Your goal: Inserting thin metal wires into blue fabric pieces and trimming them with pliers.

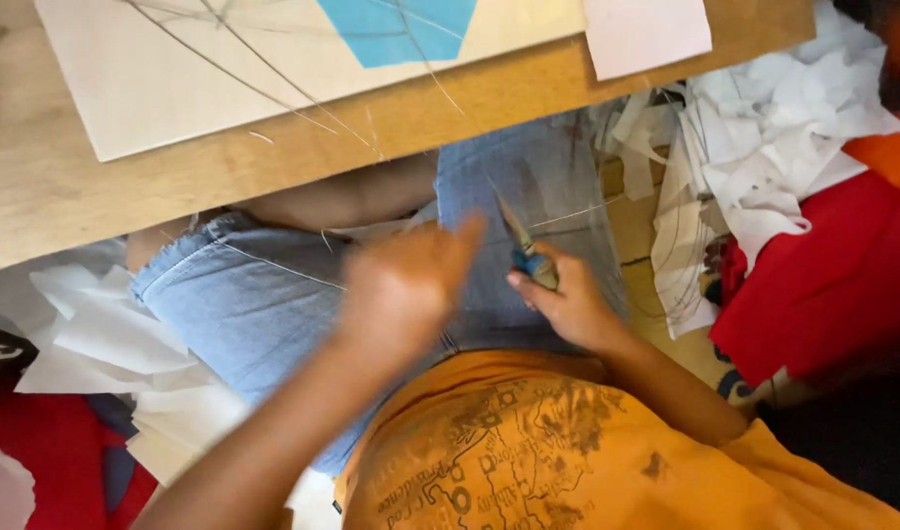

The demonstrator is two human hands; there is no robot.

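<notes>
Two hands work over our lap below the wooden table: our right hand closes on a blue-handled pointed blade, which could nick our blurred, half-curled, seemingly empty left hand nearby.

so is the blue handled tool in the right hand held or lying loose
Held: the right hand grips the blue-handled tool above the lap, its tip pointing up.

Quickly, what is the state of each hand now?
Left hand: blurred, cannot be told.
Right hand: closed, holding a small blue-handled tool.
</notes>
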